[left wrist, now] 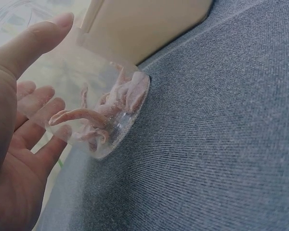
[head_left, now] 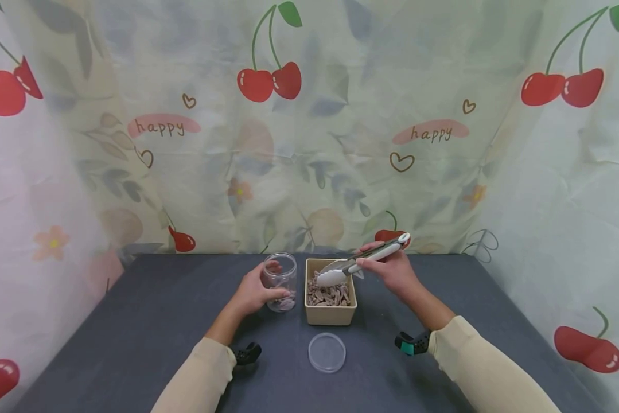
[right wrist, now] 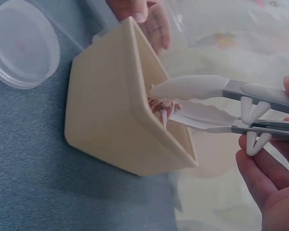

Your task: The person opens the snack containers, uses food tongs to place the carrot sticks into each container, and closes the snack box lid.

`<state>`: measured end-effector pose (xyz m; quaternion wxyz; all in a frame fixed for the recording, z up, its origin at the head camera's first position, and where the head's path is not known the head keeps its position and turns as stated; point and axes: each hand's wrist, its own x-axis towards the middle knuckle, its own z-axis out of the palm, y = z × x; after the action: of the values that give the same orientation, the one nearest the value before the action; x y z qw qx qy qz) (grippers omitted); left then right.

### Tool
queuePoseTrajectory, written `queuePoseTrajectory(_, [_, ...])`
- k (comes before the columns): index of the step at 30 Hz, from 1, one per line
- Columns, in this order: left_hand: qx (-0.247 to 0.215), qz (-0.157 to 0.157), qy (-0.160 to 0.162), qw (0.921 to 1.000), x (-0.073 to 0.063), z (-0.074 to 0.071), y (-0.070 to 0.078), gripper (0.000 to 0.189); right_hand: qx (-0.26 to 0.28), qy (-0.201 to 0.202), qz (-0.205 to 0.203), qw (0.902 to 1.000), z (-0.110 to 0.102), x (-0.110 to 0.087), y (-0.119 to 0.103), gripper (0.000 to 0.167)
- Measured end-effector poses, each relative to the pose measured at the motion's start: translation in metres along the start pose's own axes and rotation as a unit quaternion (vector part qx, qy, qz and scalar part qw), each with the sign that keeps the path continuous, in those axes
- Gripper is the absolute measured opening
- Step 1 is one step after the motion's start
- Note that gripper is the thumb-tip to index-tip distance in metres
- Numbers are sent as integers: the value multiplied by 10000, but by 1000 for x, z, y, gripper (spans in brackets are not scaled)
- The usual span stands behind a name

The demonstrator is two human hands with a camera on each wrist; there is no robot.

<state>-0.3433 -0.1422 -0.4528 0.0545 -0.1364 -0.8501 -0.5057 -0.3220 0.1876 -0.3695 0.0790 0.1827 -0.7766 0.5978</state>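
A clear jar (head_left: pixel 287 278) stands upright, and my left hand (head_left: pixel 252 292) holds it, thumb on the near side and fingers round behind. Several brownish-pink dried strips (left wrist: pixel 82 115) lie at the jar's bottom in the left wrist view. Right beside the jar is a beige box (head_left: pixel 331 315) with a heap of similar strips (head_left: pixel 330 297). My right hand (head_left: pixel 396 272) grips a pair of tongs (head_left: pixel 376 254) with white scalloped heads, slanting down into the box. Between the heads, in the right wrist view, a small bunch of strips (right wrist: pixel 161 105) shows at the rim.
A round clear lid (head_left: pixel 327 353) lies flat on the dark grey tabletop (head_left: pixel 175 310), in front of the box. A cherry-patterned curtain (head_left: pixel 309 143) hangs behind the table and along both sides. Each wrist wears a black band (head_left: pixel 415 343).
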Motion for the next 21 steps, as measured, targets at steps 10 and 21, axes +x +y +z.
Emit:
queuePoseTrajectory(10, [-47, 33, 45, 10000, 0, 2, -2, 76, 171, 58, -441, 9989, -3, 4, -28, 33])
queuePoseTrajectory(21, [44, -3, 40, 10000, 1, 1, -3, 78, 341, 374, -701, 9963, 1, 20, -28, 33])
